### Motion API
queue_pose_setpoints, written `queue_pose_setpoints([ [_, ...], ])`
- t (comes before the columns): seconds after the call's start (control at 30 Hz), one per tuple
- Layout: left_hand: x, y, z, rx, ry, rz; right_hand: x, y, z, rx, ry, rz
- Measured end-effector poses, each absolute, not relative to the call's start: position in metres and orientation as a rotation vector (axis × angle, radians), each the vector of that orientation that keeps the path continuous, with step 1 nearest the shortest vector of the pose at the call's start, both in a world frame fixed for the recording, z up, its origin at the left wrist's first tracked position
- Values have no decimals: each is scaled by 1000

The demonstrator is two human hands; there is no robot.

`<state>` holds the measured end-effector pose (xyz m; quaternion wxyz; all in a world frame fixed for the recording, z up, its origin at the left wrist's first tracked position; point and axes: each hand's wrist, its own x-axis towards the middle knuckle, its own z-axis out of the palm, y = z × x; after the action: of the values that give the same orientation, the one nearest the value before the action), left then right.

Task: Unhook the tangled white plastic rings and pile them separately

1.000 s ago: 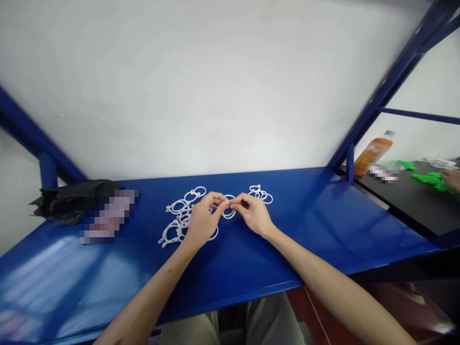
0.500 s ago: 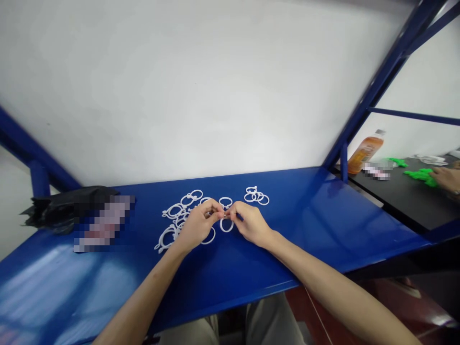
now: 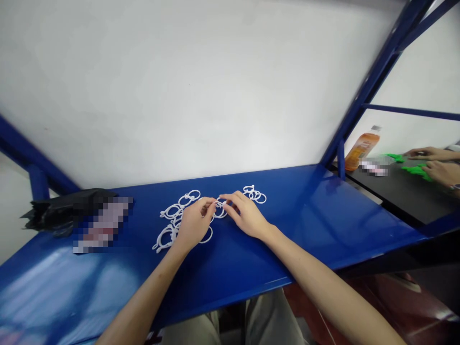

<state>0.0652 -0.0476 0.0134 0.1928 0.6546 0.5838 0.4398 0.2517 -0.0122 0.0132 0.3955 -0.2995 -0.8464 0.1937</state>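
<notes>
My left hand [image 3: 196, 221] is closed in a pinch on a white plastic ring at the middle of the blue table [image 3: 251, 258]. Just to the right, my right hand [image 3: 247, 214] has its thumb and forefinger around a small white part of the joined rings [image 3: 220, 214]. Fingers hide much of where these pieces meet. Beside and partly behind my left hand lies a loose cluster of white rings with small eyelets [image 3: 166, 235]. Beyond my right hand sits a smaller group of linked white rings [image 3: 259, 196].
A crumpled black plastic bag [image 3: 64, 206] and a blurred-out packet [image 3: 104, 225] lie at the left. On a black table [image 3: 398, 196] to the right are an orange drink bottle [image 3: 362, 148] and green pieces [image 3: 417, 171], handled by another person's hands [image 3: 443, 172]. Blue frame posts [image 3: 373, 81] flank the table.
My hands have shifted slightly, and the ring between them has moved up and left, nearer my left fingers. My right fingers have spread somewhat. The other person's second hand has come into view.
</notes>
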Motion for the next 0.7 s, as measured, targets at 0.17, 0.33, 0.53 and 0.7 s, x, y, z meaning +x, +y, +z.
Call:
queue_pose_setpoints([
  [0.17,62,-47,14,2015,1759,1233,256,-6,15,-626,-2204,458],
  [0.33,57,-43,6,2328,1841,1166,285,33,7,-1130,-1834,233],
  [0.53,64,-49,-4,2614,1787,800,329,74,-7,-1530,-1485,506],
  [0.7,66,-52,-6,2635,1752,733,328,81,-15,-1480,-1446,521],
])
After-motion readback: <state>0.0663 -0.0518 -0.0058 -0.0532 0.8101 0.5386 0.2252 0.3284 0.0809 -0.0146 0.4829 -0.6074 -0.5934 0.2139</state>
